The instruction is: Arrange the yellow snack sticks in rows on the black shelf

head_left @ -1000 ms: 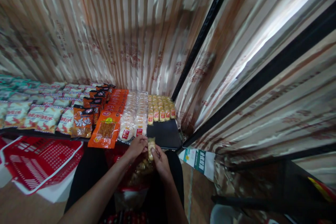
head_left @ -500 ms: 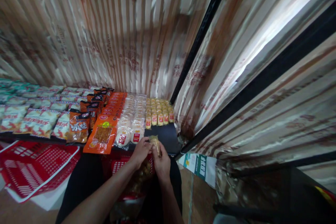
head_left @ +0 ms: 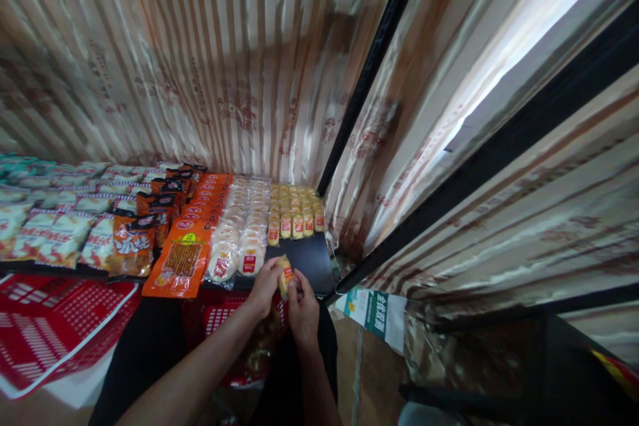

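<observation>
A small yellow snack packet [head_left: 285, 275] is pinched between both my hands at the front edge of a black shelf [head_left: 309, 263]. My left hand [head_left: 263, 286] grips its left side, and my right hand [head_left: 301, 306] closes on its right side. Just beyond, rows of the same yellow packets [head_left: 294, 213] lie on the shelf. A red basket [head_left: 227, 319] holding more snacks sits on my lap under my hands.
The shelf carries round white cakes [head_left: 239, 239], orange stick-snack bags [head_left: 187, 253], brown-orange bags [head_left: 130, 246] and pale bags [head_left: 44, 233]. A black upright post [head_left: 369, 73] stands at the right corner. Another red basket [head_left: 60, 326] lies at the left. A green-white box [head_left: 372, 309] sits below.
My hands have lifted the packet from over the basket up to the shelf's front edge. The view has shifted a little to the right and nearer.
</observation>
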A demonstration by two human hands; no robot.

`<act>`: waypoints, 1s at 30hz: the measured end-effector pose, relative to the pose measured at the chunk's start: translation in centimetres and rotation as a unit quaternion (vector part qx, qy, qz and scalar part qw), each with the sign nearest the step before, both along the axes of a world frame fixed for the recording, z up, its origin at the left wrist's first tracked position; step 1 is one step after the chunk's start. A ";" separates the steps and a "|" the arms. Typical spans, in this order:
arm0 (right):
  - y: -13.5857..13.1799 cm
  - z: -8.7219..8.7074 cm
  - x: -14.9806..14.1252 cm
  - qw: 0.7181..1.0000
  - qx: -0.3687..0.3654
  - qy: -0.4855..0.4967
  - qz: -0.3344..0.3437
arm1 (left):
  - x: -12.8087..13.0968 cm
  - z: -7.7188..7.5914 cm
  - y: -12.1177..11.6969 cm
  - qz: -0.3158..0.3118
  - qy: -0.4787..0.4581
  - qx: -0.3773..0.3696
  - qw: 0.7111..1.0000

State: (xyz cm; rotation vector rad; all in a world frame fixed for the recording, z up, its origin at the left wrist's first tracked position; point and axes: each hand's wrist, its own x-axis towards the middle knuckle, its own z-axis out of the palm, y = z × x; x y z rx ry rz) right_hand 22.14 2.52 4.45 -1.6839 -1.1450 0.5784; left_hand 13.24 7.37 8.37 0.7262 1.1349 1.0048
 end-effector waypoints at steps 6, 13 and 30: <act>0.6 -0.3 0.7 0.999 0.013 0.035 0.021 | 0.6 -0.8 0.9 0.045 -0.004 0.001 0.999; 1.7 0.2 0.6 0.991 0.003 0.129 0.038 | 1.2 -1.0 1.4 0.046 0.007 0.012 0.999; 4.3 2.7 4.7 0.991 0.054 -0.037 0.114 | 0.5 -0.1 2.3 -0.041 0.153 0.039 0.987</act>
